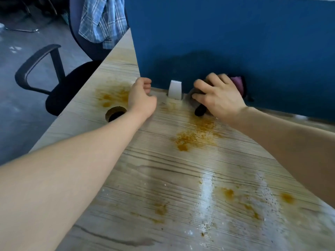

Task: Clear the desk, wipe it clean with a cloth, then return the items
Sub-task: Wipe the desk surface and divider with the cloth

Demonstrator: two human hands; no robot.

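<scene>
Desk [163, 169] stains of orange-brown residue spread from centre frame to the lower right, with pale streaks beside them, as a person works at the far edge where the wood-grain top meets a blue partition [235, 33]. At centre right, the right hand [220, 97] presses a dark cloth [199, 110] with a purple fold against the base of the divider, fingers curled over it, apparently to scrub the corner seam. The left hand [142, 98], centre frame, rests on the surface with its fingers loosely curled, holding nothing, seemingly braced for balance beside a white bracket [175, 89]. A cable hole [116, 113] sits just left of that wrist. An office chair [59, 78] draped with a plaid shirt [103, 20] stands at upper left.
</scene>
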